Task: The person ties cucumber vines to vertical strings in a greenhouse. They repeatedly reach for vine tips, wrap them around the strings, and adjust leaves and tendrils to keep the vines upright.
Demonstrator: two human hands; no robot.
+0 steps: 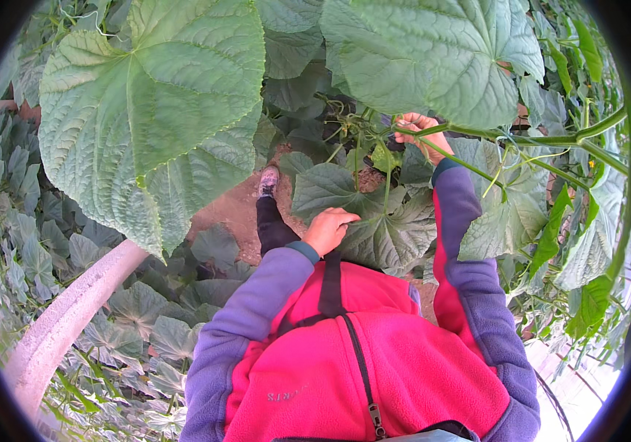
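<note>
My right hand (423,137) is raised at a green vine stem (478,132), its fingertips closed around it beside a leaf joint. The vine looks like cucumber, with broad toothed leaves, curling tendrils (500,171) and a cluster of young shoots (362,124) just left of that hand. Lower down, in front of my waist, my left hand (327,229) has its fingers bent and the forefinger pointing right over a large leaf (384,235). Whether its fingertips touch or pinch the leaf cannot be told.
Two very large leaves, one at left (155,94) and one at right (437,61), hang close to my view. A pale, rough curved post (81,315) rises at left. My shoe (268,181) stands on bare soil (227,212) amid dense foliage.
</note>
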